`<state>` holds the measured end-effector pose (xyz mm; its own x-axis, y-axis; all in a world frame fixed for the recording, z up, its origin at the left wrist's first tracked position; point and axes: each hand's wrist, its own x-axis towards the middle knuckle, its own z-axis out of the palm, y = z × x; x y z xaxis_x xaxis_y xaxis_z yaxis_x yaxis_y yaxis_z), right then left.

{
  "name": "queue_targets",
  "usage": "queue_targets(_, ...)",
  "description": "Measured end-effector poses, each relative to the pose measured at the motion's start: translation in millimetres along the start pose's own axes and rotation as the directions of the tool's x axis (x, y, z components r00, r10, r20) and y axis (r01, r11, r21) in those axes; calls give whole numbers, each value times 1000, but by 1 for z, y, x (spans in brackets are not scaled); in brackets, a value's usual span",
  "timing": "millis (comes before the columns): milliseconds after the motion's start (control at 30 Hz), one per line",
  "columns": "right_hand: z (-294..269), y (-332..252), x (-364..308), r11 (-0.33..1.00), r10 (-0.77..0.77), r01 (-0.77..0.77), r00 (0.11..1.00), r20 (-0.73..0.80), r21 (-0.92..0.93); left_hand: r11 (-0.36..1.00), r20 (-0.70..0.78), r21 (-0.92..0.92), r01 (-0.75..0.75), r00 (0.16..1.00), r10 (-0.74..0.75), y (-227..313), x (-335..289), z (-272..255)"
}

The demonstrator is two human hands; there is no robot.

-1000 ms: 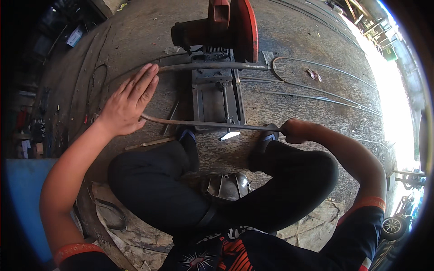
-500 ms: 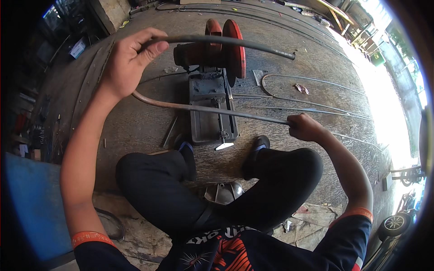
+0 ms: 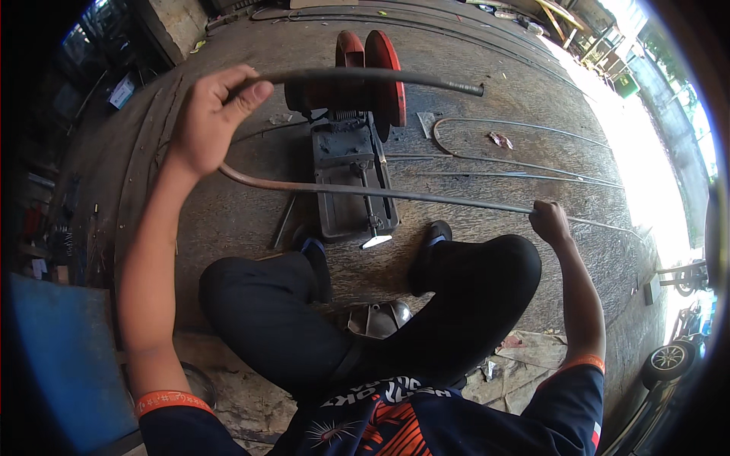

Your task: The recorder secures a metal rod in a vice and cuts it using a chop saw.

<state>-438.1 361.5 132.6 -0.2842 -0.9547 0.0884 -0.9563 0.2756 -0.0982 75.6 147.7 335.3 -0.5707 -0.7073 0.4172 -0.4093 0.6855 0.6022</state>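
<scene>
A long metal rod [image 3: 365, 193], bent into a U, spans the space above a cut-off saw. Near its bend, my left hand [image 3: 215, 121] grips the upper arm of the rod, whose threaded free end points right. My right hand [image 3: 550, 220] is closed round the lower arm of the rod, out to the right. The bend itself is partly hidden behind my left hand and wrist. Beneath the rod stands the cut-off saw [image 3: 353, 148], with a red guard [image 3: 386, 80] and a dark base with a clamp screw and white handle.
Several thin rods lie on the floor, one a bent rod [image 3: 525, 161] right of the saw. My feet flank the saw base, and a shiny metal and dark object [image 3: 378, 319] lies between my legs. A blue panel [image 3: 65, 357] stands at left; a car wheel [image 3: 669, 357] shows at right.
My right hand has moved farther right along the rod's lower arm. My left hand has shifted slightly left and down with the bend. The view has shifted a little.
</scene>
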Motion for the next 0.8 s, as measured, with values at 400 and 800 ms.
queue_targets(400,110,-18,59,940,-123,-44,882,455,338,977,54,214,-3,998,-9,-144,-28,82)
queue_targets(800,217,-42,110,953,-168,80,942,292,292,965,140,235,117,978,-152,-247,-40,120)
